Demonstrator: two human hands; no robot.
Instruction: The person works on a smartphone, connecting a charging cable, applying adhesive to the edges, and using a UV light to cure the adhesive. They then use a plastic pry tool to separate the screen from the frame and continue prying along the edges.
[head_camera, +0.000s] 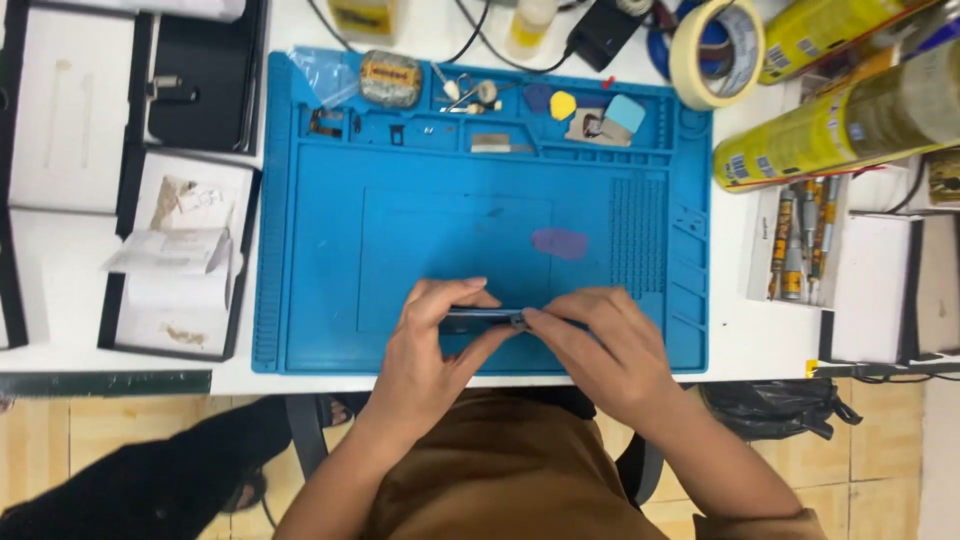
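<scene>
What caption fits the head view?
Both hands, left and right, pinch a thin dark phone edge-on over a blue work mat.

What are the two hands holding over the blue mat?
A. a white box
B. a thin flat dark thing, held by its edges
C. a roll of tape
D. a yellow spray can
B. The left hand and right hand both pinch a thin dark flat device edge-on between their fingers, above the blue mat; the tape roll and yellow cans lie untouched further off.
</scene>
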